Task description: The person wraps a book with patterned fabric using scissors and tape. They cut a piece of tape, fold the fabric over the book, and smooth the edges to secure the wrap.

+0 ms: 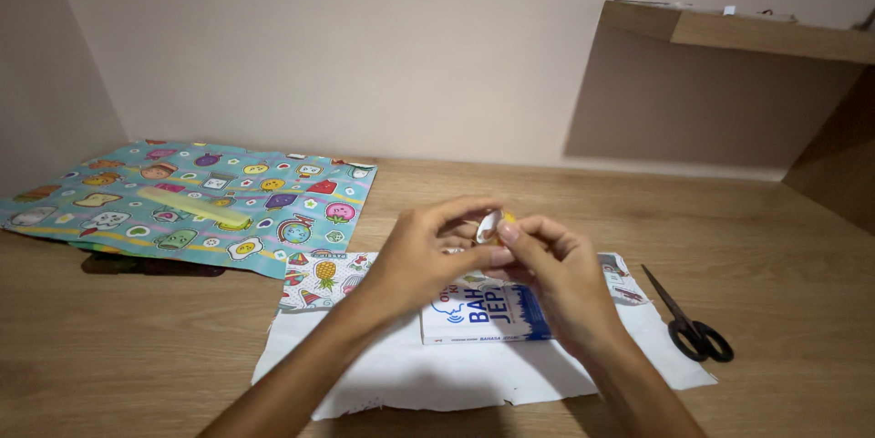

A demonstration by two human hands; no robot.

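2 hands in view, both the person's own, meeting above the middle of the desk. left hand (421,256) and right hand (556,269) are pinched together on 1 small roll of tape (490,224), whitish w/ a bit of yellow showing behind it; fingertips of both closed around it, thumb and forefinger of the right on its near edge, left fingers curled at its other side. roll is held up in the air, just above the book, not touching the desk. can't tell if a strip is peeled off, too small.

under the hands: 1 book (483,315), white and blue cover, lying flat, partly hidden by the right hand. it sits on 1 cut piece of wrapping paper (437,374) turned white side up, w/ its far edge folded over so the printed side w/ fruit shows near the left wrist.

1 pair of scissors (688,324), black handles, blades shut, lies on the desk to the right, handles touching the cut piece's right corner.

far left: 1 larger sheet of wrapping paper (273,192), teal w/ cartoon pics, printed side up, flat, well apart from the hands. 1 pale yellow-green ruler (191,206) lies on it at a slant.

1 wooden desk (784,247) carries all of it; 1 wooden shelf (756,32) on the wall upper right.
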